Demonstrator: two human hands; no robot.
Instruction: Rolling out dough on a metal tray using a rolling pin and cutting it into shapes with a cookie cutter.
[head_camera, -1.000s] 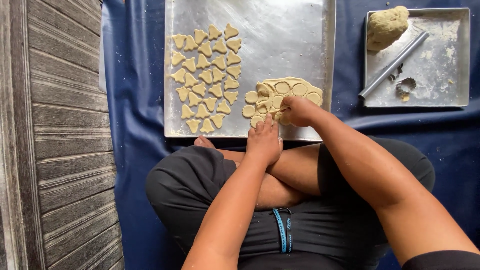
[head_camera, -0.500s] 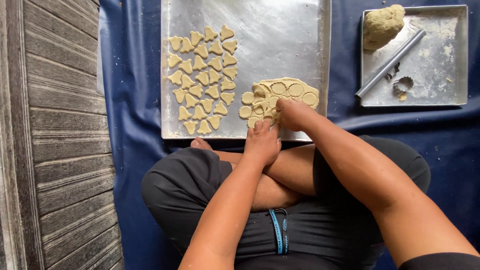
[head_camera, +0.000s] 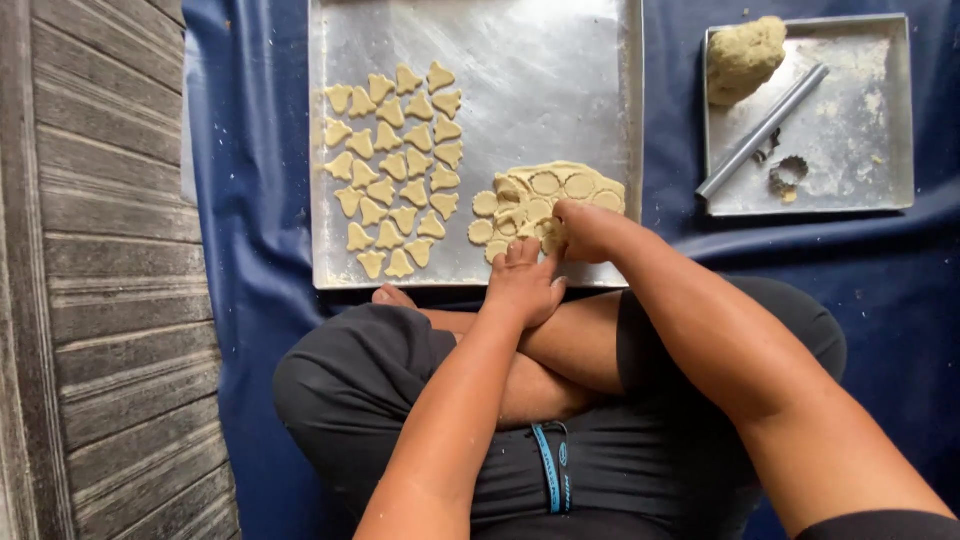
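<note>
A large steel tray (head_camera: 560, 70) lies in front of me on a blue sheet. On its near right part sits a rolled sheet of dough (head_camera: 560, 190) with round pieces cut in it. My right hand (head_camera: 585, 228) is closed at the near edge of that dough, fingers pinched on it. My left hand (head_camera: 523, 283) rests just beside it at the tray's near edge, fingertips touching the dough. Several small cut dough shapes (head_camera: 395, 165) lie in rows on the left part of the tray.
A smaller steel tray (head_camera: 860, 170) at the upper right holds a dough lump (head_camera: 745, 55), a metal rolling pin (head_camera: 760, 130) and a small cutter (head_camera: 790, 175). The blue sheet (head_camera: 250, 200) covers the floor; grey wooden planks (head_camera: 90, 280) run along the left. My crossed legs sit below the tray.
Both hands stay at the near edge of the cut dough sheet, with only slight finger movement. The view shifted a little.
</note>
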